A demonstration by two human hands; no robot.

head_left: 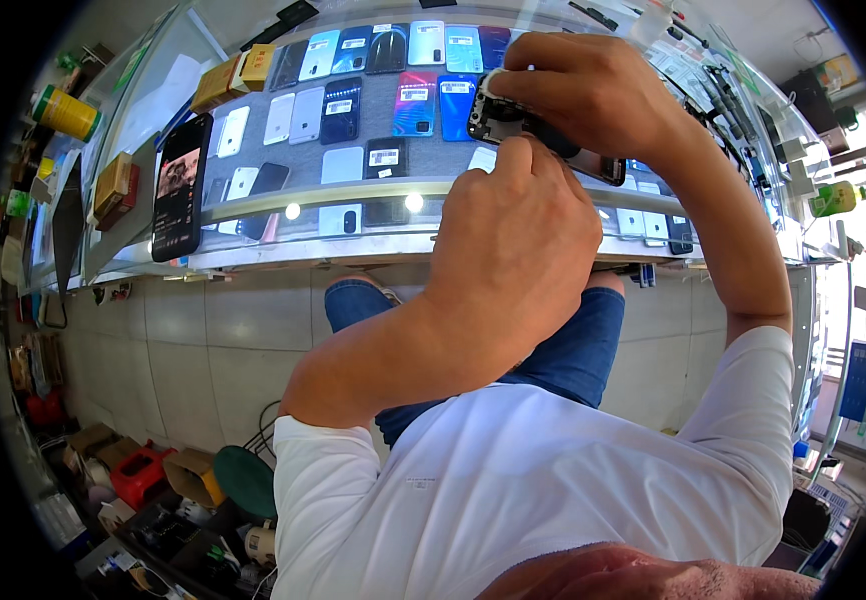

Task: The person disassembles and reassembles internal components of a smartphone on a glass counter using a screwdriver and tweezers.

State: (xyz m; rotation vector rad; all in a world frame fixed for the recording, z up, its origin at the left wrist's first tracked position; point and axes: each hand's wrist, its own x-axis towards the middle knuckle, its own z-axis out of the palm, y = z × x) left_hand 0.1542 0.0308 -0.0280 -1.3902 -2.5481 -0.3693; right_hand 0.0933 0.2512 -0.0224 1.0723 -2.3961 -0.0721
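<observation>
An opened phone [506, 128] with bare inner parts and a dark frame is held over the glass counter. My left hand [523, 225] is closed at its near edge, fingertips curled against the phone and mostly turned out of sight. From above, my right hand [593, 95] reaches across the far side with bent fingers. Its fingertips pinch at the phone's left end, where a small pale piece [491, 84] shows; I cannot tell what that is. Both hands cover much of the phone's middle. Its right end [608, 168] sticks out past my left hand.
Under the counter glass [253, 210] lie several phones, such as a red-blue one [414, 104]. A lit phone [181, 188] leans at the left, near small yellow boxes [233, 80]. Tools and cables [728, 110] crowd the right side. A green stool [245, 480] stands lower left.
</observation>
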